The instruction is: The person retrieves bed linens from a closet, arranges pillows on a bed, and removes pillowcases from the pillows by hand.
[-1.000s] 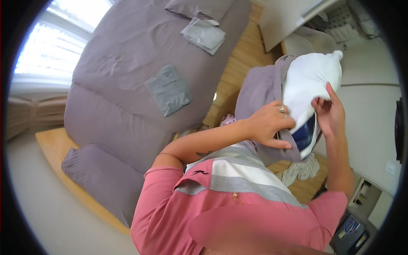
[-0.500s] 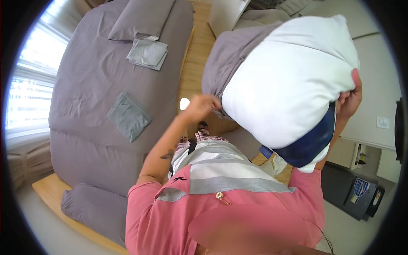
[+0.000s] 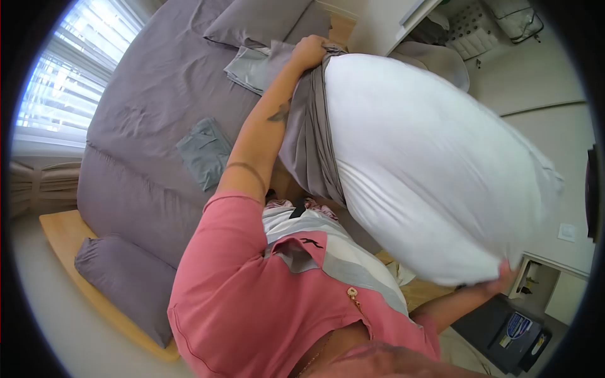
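A large white pillow (image 3: 416,157) stretches across the right half of the view, with its left end inside a grey-brown fabric cover (image 3: 309,138). The cover is bunched in folds around the pillow. At the cover's upper edge, my left hand (image 3: 310,51) is closed on the fabric. My right hand (image 3: 504,278) grips the pillow's lower right corner and is slightly blurred; part of its fingers is hidden by the pillow.
Left of me is a bed (image 3: 145,126) with a grey-brown sheet. On it lie folded grey cloths (image 3: 207,153), (image 3: 255,66) and pillows (image 3: 242,22), (image 3: 129,280). A dark case (image 3: 504,334) stands at lower right, beside an open cabinet (image 3: 539,280).
My left hand has moved up to the cover's upper edge. The right hand has moved down with the pillow's corner. More white pillow shows than a second ago, and the dark blue patch is out of sight.
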Available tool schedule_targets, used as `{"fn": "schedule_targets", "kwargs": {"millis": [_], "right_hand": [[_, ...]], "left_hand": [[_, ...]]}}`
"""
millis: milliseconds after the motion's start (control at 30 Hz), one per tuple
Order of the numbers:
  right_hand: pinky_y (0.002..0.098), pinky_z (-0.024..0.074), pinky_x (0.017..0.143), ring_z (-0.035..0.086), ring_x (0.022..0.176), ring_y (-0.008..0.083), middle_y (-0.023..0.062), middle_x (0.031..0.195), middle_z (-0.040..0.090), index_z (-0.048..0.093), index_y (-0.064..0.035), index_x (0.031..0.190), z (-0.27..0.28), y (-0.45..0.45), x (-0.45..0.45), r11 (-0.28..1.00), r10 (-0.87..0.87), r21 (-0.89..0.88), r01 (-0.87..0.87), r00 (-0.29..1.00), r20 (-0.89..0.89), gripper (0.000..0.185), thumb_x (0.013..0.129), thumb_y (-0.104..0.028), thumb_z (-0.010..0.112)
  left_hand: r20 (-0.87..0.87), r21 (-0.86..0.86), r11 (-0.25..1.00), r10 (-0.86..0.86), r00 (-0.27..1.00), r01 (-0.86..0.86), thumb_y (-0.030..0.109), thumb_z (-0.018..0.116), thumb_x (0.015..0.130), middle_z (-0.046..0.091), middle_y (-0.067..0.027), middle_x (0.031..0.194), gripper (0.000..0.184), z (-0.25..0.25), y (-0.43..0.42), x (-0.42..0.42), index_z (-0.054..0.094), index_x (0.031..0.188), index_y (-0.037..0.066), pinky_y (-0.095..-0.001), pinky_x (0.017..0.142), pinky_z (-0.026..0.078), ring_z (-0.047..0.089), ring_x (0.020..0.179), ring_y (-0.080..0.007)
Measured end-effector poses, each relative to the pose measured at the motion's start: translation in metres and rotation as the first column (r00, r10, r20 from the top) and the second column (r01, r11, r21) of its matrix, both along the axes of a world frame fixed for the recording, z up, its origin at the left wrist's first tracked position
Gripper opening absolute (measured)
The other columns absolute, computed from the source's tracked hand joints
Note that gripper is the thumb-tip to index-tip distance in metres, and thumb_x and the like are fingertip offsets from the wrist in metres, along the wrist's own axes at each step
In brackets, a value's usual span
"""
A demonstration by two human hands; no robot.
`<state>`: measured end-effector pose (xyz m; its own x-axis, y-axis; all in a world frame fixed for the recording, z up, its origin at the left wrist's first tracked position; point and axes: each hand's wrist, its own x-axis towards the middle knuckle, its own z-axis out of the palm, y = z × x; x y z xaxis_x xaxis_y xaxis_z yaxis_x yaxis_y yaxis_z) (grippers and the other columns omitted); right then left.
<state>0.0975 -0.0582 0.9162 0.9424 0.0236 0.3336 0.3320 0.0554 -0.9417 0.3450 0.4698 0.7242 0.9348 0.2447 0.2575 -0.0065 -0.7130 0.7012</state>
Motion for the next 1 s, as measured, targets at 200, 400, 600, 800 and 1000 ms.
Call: {"fn": "schedule_targets", "kwargs": {"millis": [200, 400, 600, 800, 1000], "right_hand": [[0.0405, 0.0319, 0.097, 0.04, 0.115, 0.0296, 0.0167, 0.125, 0.043, 0.048, 0.0008, 0.116, -0.059, 0.132, 0.028, 0.515, -0.165, -0.716, 0.47, 0.875, 0.455, 0.058, 0.072, -0.031, 0.068], [0.0447, 0.0353, 0.088, 0.05, 0.096, 0.0341, 0.018, 0.102, 0.054, 0.039, -0.002, 0.123, -0.129, 0.3, 0.068, 0.453, 0.285, -0.891, 0.008, 0.946, 0.153, 0.08, 0.055, -0.021, 0.076], [0.0399, 0.0443, 0.064, 0.056, 0.073, 0.0354, 0.0158, 0.077, 0.059, 0.058, -0.0028, 0.096, -0.09, 0.413, 0.058, 0.559, 0.716, -0.796, -0.233, 0.619, 0.321, 0.04, 0.058, -0.008, 0.07], [0.0322, 0.0463, 0.066, 0.06, 0.072, 0.0324, 0.0178, 0.076, 0.061, 0.06, 0.0006, 0.095, -0.054, 0.432, 0.028, 0.403, 0.863, -0.612, -0.681, 0.504, 0.007, 0.039, 0.058, -0.004, 0.068], [0.0317, 0.0435, 0.083, 0.056, 0.092, 0.0219, 0.0126, 0.1, 0.06, 0.055, 0.0045, 0.105, -0.088, 0.436, 0.093, 0.709, 0.565, -0.226, -0.667, 0.73, -0.385, 0.056, 0.052, 0.0, 0.073]], "left_hand": [[0.025, -0.689, 0.639, -0.452, 0.892, 0.343, 0.008, 0.045, 0.072, 0.056, -0.0022, 0.064, 0.033, 0.083, -0.036, -0.139, 0.063, 0.099, 0.007, -0.0286, 0.034, 0.032, 0.042, 0.043, -0.0112], [0.266, -0.903, 0.172, -0.498, 0.825, 0.395, 0.005, 0.051, 0.067, 0.057, -0.0089, 0.098, 0.043, 0.14, -0.018, -0.228, 0.049, 0.11, -0.002, -0.0284, 0.081, 0.041, 0.052, 0.091, -0.0167], [0.226, 0.594, 0.734, 0.242, 0.944, -0.33, 0.013, 0.061, 0.065, 0.063, -0.0156, 0.082, 0.033, 0.176, 0.135, -0.257, 0.06, 0.099, 0.012, -0.0395, 0.067, 0.049, 0.061, 0.073, -0.0303], [0.184, 0.447, 0.249, 0.915, 0.36, -0.86, 0.033, 0.043, 0.083, 0.062, -0.0175, 0.09, 0.034, -0.003, 0.406, -0.463, 0.064, 0.089, 0.007, -0.0439, 0.073, 0.046, 0.059, 0.087, -0.0342], [-0.16, 0.323, 0.068, 0.987, 0.016, -0.944, 0.025, 0.048, 0.079, 0.061, -0.0193, 0.091, 0.027, -0.023, 0.276, -0.614, 0.065, 0.09, 0.007, -0.0462, 0.073, 0.045, 0.056, 0.088, -0.0395]]}}
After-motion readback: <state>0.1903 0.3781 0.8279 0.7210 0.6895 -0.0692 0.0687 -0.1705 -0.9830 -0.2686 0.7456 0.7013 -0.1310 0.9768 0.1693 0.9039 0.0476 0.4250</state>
